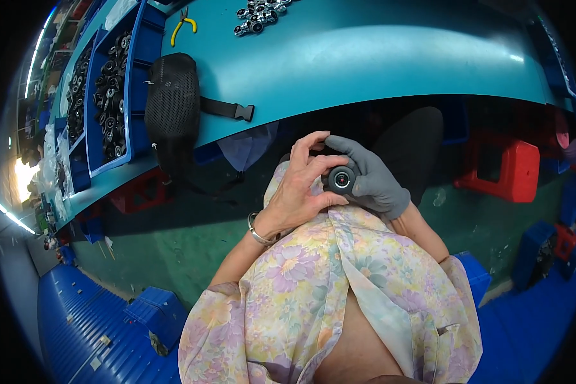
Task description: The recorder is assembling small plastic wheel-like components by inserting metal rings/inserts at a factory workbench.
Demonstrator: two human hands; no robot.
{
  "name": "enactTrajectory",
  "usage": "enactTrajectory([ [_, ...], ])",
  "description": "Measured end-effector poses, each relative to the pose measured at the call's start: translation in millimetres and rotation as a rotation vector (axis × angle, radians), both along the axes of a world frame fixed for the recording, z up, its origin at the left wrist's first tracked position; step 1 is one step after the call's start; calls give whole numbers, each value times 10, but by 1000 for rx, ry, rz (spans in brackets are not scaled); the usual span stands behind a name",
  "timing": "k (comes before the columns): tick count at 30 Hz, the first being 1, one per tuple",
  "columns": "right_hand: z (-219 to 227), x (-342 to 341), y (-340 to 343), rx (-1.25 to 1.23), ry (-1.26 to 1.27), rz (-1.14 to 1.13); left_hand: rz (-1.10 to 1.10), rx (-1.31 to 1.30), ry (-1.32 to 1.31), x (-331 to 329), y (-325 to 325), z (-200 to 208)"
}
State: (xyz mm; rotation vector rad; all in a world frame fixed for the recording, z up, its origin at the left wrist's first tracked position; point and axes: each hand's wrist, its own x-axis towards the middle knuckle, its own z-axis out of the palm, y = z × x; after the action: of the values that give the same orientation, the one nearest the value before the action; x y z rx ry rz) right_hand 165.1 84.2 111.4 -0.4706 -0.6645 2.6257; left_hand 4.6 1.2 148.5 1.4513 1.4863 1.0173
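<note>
Gripping a small, round, black part with a pale metal ring at its centre (342, 180) between both hands, just in front of a yellow-and-lilac floral cloth shirt (294, 265). Closing on it from one side with the bare left hand (297, 187), fingertip at the upper edge, thumb at the lower; closing from the other with the right hand in a grey fabric glove (374, 182), thumb against its side. Apparently at a close handling step on this single part (turning or pressing, cannot tell, with its back hidden). Judged to call next for a steady gloved hold and small fingertip adjustments. Touching neither the black mesh pouch (172, 96) nor the blue plastic tray of dark parts (128, 109), both beyond the left hand on the blue-green table (365, 61).
</note>
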Motion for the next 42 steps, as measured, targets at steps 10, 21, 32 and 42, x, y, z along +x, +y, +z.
enactTrajectory([
  [10, -9, -18, -23, 10, 35, 45, 47, 87, 60, 19, -12, 18],
  [21, 27, -38, -148, -30, 36, 51, 169, 289, 292, -5, -24, -41],
  [32, 112, -67, -47, 712, -478, -16, 193, -117, -296, -140, -167, -56],
  [42, 139, -121, -218, 705, -485, -149, 267, -182, -655, -83, -174, -96],
])
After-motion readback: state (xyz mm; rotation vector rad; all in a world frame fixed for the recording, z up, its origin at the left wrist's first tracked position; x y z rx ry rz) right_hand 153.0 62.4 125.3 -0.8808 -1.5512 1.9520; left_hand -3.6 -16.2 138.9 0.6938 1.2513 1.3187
